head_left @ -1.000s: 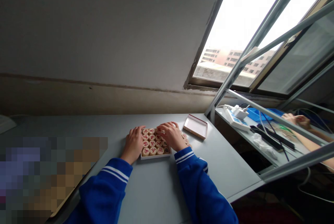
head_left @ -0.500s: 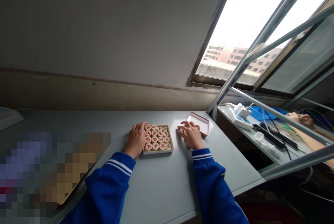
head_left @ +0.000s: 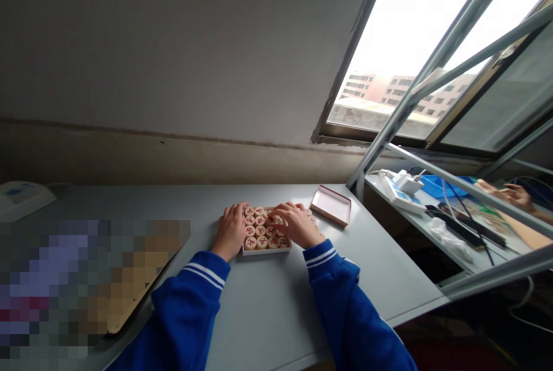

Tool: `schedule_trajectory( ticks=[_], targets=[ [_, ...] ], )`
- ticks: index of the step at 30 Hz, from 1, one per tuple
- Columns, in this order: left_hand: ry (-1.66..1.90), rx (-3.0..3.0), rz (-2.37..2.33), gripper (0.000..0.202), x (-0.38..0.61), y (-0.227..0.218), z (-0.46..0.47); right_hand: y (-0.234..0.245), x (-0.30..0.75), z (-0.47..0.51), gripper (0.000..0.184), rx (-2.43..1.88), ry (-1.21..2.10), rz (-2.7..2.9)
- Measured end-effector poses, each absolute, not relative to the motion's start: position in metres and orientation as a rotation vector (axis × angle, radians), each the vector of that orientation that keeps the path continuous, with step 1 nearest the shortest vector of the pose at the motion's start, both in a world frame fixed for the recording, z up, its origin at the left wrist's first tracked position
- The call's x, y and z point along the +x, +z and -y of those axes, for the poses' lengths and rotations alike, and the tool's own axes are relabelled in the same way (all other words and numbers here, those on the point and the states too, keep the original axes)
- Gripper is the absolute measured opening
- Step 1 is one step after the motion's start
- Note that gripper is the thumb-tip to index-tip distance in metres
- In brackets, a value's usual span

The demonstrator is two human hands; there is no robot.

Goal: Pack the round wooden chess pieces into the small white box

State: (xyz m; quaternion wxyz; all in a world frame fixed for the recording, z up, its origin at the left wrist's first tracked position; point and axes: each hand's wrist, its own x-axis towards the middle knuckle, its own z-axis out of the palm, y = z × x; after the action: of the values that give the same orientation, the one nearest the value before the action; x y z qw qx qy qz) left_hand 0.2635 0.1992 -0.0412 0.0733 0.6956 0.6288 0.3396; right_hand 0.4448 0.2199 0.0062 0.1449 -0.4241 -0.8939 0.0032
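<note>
A shallow white box (head_left: 266,252) on the desk holds rows of round wooden Chinese chess pieces (head_left: 261,230), with red or dark characters facing up. My left hand (head_left: 232,231) is closed against the box's left side, its fingers along the far left corner. Over the right part of the box, my right hand (head_left: 298,224) is bent down, thumb and fingertips around a chess piece (head_left: 279,220) in the upper right rows. That hand hides the box's far right corner. Just behind its knuckles, a few more pieces (head_left: 311,219) lie on the desk, partly covered.
The box's lid (head_left: 332,206) lies inside-up at the desk's right rear. Metal frame bars (head_left: 384,146) rise at the right. Beyond them are a power strip (head_left: 400,192), a blue tray (head_left: 444,185) and another person's hand (head_left: 516,195). A wooden-edged item, blurred out, lies left (head_left: 142,279).
My right hand has moved left from the pieces on the desk to above the box's right side. My left hand stays at the box's left edge. The view has shifted slightly.
</note>
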Motion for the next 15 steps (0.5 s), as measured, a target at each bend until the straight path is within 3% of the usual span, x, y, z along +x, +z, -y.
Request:
schedule_trajectory(
  ticks=[15],
  targets=[
    [1.020, 2.082, -1.869, 0.036, 0.264, -0.041, -0.199, -0.003, 0.509, -0.213, 0.014, -1.680, -0.164, 2.348]
  ],
)
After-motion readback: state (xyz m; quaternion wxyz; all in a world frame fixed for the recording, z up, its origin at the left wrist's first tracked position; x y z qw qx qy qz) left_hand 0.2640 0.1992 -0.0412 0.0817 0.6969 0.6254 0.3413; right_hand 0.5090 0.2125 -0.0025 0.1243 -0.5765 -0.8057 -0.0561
